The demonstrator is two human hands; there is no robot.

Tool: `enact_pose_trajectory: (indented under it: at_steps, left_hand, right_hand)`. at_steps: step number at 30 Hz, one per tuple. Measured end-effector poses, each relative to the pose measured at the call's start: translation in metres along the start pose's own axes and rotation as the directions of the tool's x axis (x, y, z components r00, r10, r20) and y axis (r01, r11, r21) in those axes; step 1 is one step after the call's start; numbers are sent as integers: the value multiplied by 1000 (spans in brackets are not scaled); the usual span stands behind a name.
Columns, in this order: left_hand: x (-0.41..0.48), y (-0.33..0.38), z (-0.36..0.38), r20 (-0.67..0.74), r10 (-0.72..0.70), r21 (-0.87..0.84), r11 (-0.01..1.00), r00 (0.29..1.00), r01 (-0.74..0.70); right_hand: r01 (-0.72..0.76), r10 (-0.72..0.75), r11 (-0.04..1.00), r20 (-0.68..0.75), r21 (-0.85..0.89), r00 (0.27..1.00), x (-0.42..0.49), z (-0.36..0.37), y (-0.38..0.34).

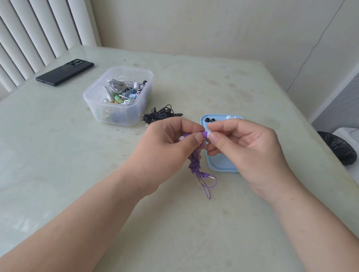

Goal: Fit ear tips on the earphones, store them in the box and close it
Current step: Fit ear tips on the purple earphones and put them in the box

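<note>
While the left hand [174,139] grips the purple earphones [195,165], its fingers [197,137] pinch one earbud [204,134] with the nozzle pointing to three o'clock. The right hand [243,148] pinches a white ear tip [209,135] right against that nozzle; whether it is fully seated I cannot tell. A second bud with a white tip [181,138] pokes out of the left fist. The bundled purple cord hangs toward six o'clock, its jack plug [212,176] at the bottom.

A blue lid [219,161] lies on the tabletop [67,171] under the right hand, with loose black ear tips [209,120] and white ones [231,117] at its twelve o'clock end. At ten o'clock from the hands an open clear box [119,96] holds tangled earphones. Black earphones [163,115] lie between the box and the lid. Farther toward ten o'clock lies a dark phone [64,72].
</note>
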State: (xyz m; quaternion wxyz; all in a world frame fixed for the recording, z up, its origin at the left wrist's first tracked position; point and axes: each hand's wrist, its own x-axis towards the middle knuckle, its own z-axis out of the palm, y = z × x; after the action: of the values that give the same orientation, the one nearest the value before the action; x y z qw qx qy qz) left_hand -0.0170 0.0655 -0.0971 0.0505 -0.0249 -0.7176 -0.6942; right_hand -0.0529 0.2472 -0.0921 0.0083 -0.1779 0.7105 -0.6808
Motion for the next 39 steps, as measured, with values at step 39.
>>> enact_pose_trajectory:
  at_steps: [39]
  left_hand:
    - [3,10,-5,-238,57,-37,997,970,-67]
  right_hand:
    - [-285,284,953,27,104,958,-5,10,-13]
